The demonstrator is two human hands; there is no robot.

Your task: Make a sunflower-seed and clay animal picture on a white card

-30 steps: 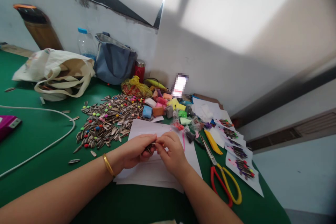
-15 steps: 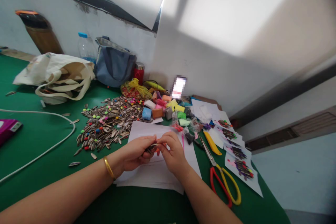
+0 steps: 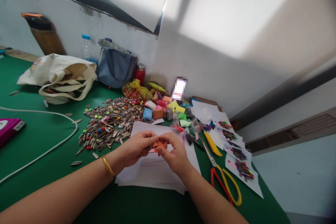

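Note:
My left hand (image 3: 136, 148), with a gold bangle at its wrist, is closed around a few dark striped pieces that look like sunflower seeds, mostly hidden by the fingers. My right hand (image 3: 172, 152) meets it fingertip to fingertip, its thumb and fingers curled in a pinch. What lies in that pinch is too small to make out. Between the hands shows a flat orange clay piece (image 3: 160, 145), partly covered by the right fingers. Both hands are over a stack of white paper (image 3: 157, 175). A heap of sunflower seeds (image 3: 110, 122) mixed with coloured bits lies beyond my left hand.
Packs of coloured clay (image 3: 158, 113) lie behind the paper. To the right are scissors (image 3: 215, 164), a yellow cutter (image 3: 212, 143) and paper sheets (image 3: 252, 183) bearing seed pieces. A phone (image 3: 179, 88) leans at the wall. Bags (image 3: 115, 64) and a white cable (image 3: 56, 147) are left.
My right fingers have opened slightly and shifted from the left fingertips, so more of the orange piece shows. Both hands stay over the paper; the view has moved a little.

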